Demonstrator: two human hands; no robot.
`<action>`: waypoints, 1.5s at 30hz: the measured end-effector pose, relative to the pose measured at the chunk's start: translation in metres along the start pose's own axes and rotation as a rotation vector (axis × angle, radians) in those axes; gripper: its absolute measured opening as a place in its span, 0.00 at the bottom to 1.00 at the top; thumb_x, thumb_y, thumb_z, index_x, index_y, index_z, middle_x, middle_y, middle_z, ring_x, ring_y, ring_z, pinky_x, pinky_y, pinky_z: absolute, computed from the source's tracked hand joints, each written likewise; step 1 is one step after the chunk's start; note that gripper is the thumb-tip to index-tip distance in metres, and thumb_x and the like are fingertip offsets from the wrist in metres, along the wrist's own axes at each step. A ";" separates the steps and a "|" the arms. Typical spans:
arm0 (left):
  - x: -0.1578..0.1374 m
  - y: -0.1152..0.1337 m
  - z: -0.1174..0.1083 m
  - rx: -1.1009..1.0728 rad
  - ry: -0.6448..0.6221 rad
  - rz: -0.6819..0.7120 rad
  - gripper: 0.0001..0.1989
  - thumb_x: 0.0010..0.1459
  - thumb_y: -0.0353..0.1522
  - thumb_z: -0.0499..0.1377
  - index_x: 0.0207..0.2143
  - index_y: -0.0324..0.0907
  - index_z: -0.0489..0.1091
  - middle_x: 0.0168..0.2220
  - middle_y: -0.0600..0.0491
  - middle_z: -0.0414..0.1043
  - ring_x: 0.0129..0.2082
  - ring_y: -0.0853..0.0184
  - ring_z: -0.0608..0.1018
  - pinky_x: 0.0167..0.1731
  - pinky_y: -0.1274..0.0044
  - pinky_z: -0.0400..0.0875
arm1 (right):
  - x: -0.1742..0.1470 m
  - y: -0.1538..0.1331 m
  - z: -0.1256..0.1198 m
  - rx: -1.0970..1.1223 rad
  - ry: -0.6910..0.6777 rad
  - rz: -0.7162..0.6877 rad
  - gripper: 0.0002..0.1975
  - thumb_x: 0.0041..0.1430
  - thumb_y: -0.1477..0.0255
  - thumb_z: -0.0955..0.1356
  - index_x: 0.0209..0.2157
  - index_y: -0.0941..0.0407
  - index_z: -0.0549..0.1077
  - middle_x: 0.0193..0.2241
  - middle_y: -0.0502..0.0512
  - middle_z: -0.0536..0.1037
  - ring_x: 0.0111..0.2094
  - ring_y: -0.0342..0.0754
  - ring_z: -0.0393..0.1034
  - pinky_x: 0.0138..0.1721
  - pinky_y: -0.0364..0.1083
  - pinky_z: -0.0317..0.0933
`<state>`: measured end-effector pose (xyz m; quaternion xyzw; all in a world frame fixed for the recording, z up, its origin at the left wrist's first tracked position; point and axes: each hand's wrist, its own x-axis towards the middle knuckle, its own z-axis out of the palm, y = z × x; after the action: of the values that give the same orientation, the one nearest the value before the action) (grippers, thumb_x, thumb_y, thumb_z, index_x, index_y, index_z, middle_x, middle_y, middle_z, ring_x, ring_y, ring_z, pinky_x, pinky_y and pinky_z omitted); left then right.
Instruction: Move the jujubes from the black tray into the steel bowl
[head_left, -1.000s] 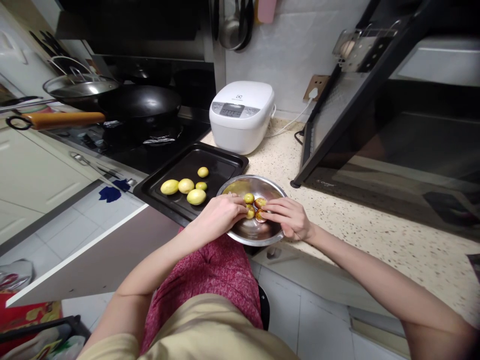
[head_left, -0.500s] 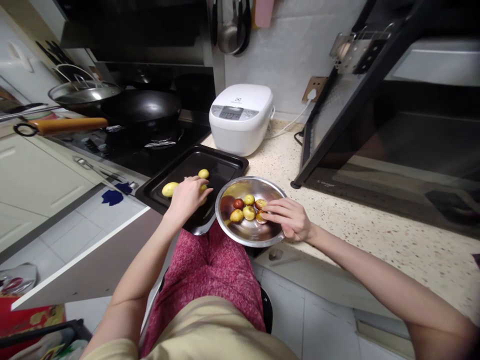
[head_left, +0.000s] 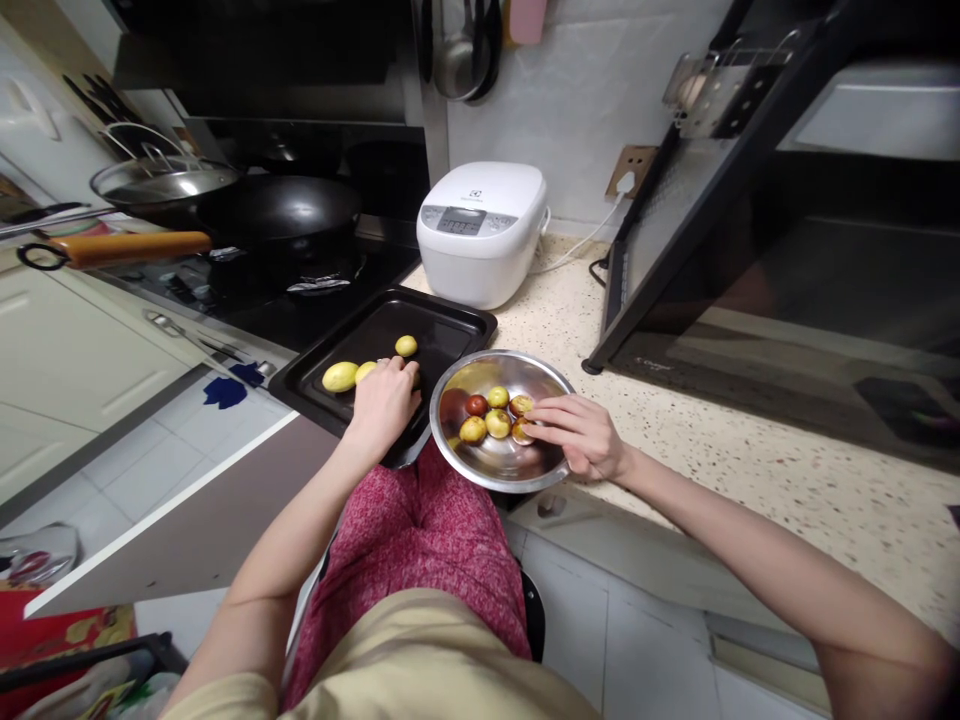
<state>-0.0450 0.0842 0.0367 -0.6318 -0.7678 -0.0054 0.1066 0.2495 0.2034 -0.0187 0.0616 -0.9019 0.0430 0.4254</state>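
While the left hand (head_left: 384,405) curls over smooth yellow oval fruits (head_left: 340,377) on the black rectangular metal tray (head_left: 446,318), its grasp hidden, the right hand (head_left: 581,435), at its three o'clock, bends into the round steel bowl (head_left: 510,470), beside glossy mottled yellow-brown fruits (head_left: 498,425); whether it grips, I can't tell.

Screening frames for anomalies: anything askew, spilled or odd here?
Mildly. The bowl and tray seem to jut past the front edge of the counter, so they look partly unsupported. A door below the tray appears to stand open. No spill or damage stands out.
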 end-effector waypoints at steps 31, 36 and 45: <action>-0.029 0.057 -0.026 -0.870 -0.056 0.493 0.13 0.59 0.27 0.69 0.44 0.42 0.70 0.44 0.49 0.76 0.44 0.61 0.79 0.46 0.72 0.72 | 0.005 -0.002 -0.001 -0.012 0.004 -0.007 0.25 0.73 0.68 0.54 0.46 0.61 0.81 0.42 0.63 0.85 0.47 0.54 0.80 0.42 0.55 0.77; -0.019 0.060 -0.027 -0.774 -0.122 0.570 0.10 0.59 0.25 0.68 0.41 0.42 0.71 0.43 0.50 0.77 0.45 0.59 0.79 0.46 0.72 0.71 | 0.002 0.000 -0.001 -0.017 -0.010 -0.004 0.25 0.73 0.68 0.54 0.49 0.59 0.81 0.44 0.62 0.85 0.49 0.54 0.80 0.45 0.55 0.77; -0.018 0.063 -0.027 -0.709 -0.161 0.587 0.05 0.63 0.24 0.62 0.37 0.41 0.73 0.41 0.52 0.78 0.43 0.62 0.79 0.43 0.74 0.70 | 0.005 -0.001 -0.004 -0.048 -0.021 -0.005 0.25 0.72 0.69 0.54 0.47 0.59 0.82 0.43 0.63 0.85 0.48 0.54 0.80 0.43 0.55 0.77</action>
<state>0.0238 0.0760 0.0519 -0.8182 -0.5130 -0.1880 -0.1791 0.2498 0.2023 -0.0126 0.0543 -0.9070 0.0197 0.4172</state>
